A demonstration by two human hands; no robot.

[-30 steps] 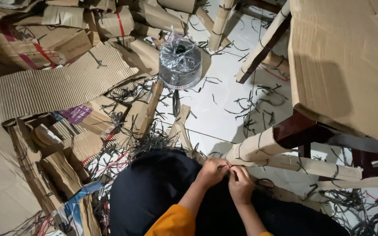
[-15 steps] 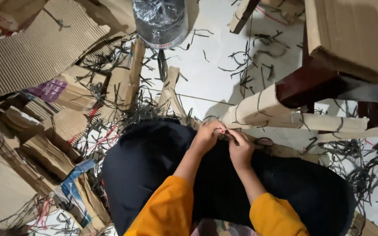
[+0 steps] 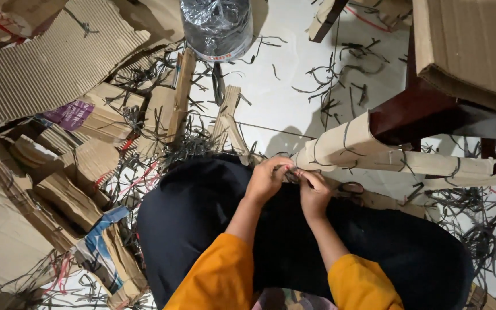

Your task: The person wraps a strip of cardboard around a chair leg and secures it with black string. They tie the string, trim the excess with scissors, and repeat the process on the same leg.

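Strapping — a short dark strand (image 3: 291, 176) — sits pinched between your two hands, right at the near end of the cardboard-wrapped bar (image 3: 374, 155) that runs out from the dark wooden furniture leg (image 3: 414, 115). Your left hand (image 3: 266, 181) is curled closed over one end of the strand; your right hand (image 3: 315, 192) meets it fingertip to fingertip, also closed on the strand, though how much of it each hand has is hidden by the knuckles.

Compared with a second ago, your hands sit in the same spot over your lap and remain together — what moved is your head, which has dipped down and closer, so the plastic-wrapped roll (image 3: 216, 26) now sits cut off at the top edge of the view. That suggests fine finger work on the strand rather than any reach elsewhere.

Around you: more dark strap offcuts (image 3: 340, 80) scattered on the white floor (image 3: 282, 103), corrugated cardboard sheets (image 3: 47, 63) and folded scraps to your left, and a large cardboard box (image 3: 477, 46) up on the right.
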